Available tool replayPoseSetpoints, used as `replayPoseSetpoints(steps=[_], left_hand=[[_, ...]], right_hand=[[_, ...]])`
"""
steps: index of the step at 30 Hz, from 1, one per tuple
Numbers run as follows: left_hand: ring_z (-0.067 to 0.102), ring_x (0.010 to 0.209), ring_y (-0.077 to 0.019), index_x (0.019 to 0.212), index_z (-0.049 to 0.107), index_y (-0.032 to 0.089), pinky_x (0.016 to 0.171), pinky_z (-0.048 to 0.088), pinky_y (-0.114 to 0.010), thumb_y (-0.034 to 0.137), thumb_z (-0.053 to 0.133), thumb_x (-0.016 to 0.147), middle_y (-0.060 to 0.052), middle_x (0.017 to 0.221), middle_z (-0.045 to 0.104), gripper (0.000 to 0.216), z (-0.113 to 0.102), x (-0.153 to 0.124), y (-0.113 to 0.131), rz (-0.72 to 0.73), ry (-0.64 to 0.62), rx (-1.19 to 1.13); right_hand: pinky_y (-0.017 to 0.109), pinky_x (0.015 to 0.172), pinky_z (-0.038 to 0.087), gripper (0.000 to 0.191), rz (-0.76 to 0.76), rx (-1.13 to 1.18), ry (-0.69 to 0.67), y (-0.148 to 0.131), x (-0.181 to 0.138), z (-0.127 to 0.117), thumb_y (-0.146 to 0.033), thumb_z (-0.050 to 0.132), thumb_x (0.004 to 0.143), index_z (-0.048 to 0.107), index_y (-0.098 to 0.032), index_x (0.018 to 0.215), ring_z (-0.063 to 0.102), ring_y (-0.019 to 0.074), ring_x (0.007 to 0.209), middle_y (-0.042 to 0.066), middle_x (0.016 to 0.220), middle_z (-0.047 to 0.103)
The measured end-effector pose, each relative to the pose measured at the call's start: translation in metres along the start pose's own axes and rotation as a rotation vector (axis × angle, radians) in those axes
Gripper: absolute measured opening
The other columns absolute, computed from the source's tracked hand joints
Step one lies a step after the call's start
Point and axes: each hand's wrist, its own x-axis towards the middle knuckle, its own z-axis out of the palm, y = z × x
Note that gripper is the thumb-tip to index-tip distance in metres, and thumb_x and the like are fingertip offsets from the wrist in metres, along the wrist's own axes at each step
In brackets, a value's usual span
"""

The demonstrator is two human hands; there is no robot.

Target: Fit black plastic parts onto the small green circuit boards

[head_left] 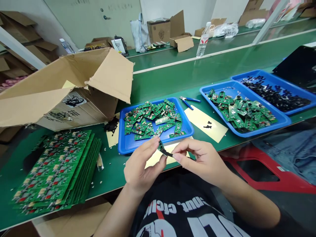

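My left hand and my right hand meet just in front of the table edge, both pinched on one small green circuit board with a thin black part sticking out toward the right hand. Directly behind my hands a blue tray holds several small green circuit boards. A yellow paper sheet lies under my hands. Left of my left hand stands a stack of large green board panels with red and white components.
An open cardboard box stands behind the panels. To the right are blue-handled cutters, a yellow sheet with black bits, a blue tray of boards and a blue tray of black parts. A red stool is at right.
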Motion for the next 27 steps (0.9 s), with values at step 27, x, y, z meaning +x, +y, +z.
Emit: replayPoseSetpoints(steps=[27], left_hand=[[0.067,0.092,-0.0208,0.123,0.05,0.023,0.075,0.058,-0.032,0.015,0.064,0.075,-0.008,0.104,0.069,0.05,-0.003,0.004,0.002,0.05,-0.061,0.051]], right_hand=[[0.018,0.041,0.04,0.013,0.256,0.361,-0.128,0.002,0.016,-0.002,-0.024,0.063,0.072,0.056,-0.015,0.066,0.044,0.0042,0.04,-0.007,0.048,0.049]])
